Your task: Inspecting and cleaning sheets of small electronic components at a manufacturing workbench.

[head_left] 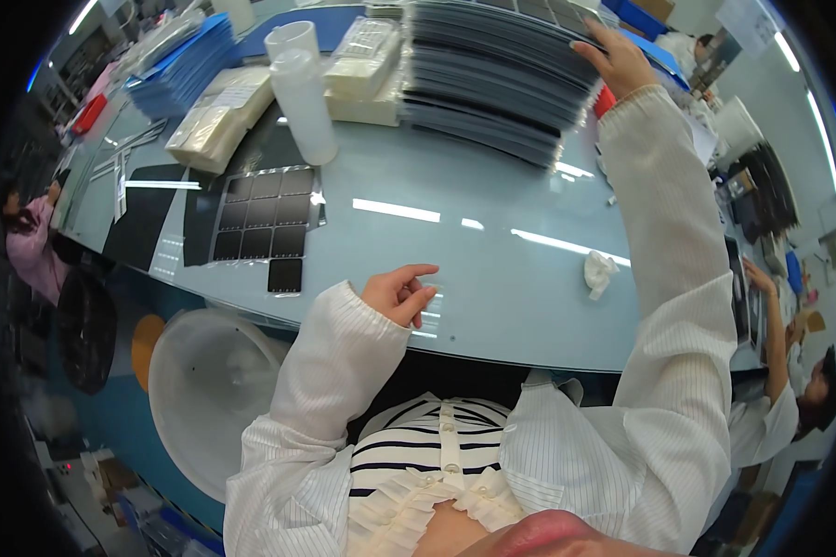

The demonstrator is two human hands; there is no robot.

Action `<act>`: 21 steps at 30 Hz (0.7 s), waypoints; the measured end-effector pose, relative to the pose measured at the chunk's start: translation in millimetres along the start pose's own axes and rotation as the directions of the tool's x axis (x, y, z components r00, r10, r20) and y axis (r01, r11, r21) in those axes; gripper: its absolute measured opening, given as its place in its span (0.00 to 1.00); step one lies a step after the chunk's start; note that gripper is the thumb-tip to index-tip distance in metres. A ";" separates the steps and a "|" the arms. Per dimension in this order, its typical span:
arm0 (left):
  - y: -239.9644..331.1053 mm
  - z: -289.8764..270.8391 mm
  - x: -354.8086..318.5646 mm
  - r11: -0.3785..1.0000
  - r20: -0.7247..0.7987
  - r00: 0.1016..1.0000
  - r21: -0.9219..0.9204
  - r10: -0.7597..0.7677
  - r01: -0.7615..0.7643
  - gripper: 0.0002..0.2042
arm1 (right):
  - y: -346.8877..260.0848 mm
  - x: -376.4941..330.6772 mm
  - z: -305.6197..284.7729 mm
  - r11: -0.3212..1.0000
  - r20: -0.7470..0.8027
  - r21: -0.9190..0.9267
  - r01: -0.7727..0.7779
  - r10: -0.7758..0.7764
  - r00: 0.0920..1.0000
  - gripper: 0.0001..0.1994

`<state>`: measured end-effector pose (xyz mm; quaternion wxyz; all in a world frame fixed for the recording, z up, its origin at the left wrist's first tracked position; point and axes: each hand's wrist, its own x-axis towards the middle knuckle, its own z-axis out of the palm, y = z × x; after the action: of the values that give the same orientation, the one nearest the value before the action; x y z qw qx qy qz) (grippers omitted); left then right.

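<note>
My right hand (622, 63) reaches to the far right corner of a tall stack of dark sheets (492, 102). Its thumb and fingers close on the edge of the top gridded sheet (539, 13). Over the table's near edge hovers my left hand (401, 293), nothing in it, index finger and thumb apart and the other fingers loosely curled. Left of it lies a clear-edged sheet of dark square pieces (265, 213) in a grid. A single dark square (285, 276) sits just below that sheet, by the table edge.
Translucent cups (305, 107), wrapped cream packs (221, 116) and blue sheets (181, 79) stand across the back left. A crumpled white tissue (599, 274) lies at right on the glossy table (474, 316). A white bin (209, 390) stands below left. Other people work on both sides.
</note>
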<state>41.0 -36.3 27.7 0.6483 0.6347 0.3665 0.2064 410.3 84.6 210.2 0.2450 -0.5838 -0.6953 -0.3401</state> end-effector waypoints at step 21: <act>-3.1 0.2 -0.6 0.993 -0.042 0.999 0.118 -0.003 0.008 0.15 | 5.8 31.3 -27.1 0.966 -0.110 -0.257 -0.018 -0.011 0.994 0.11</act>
<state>40.2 -37.2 24.8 0.6026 0.6663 0.3931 0.1957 408.3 84.8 251.9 0.2058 -0.5921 -0.6296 -0.4590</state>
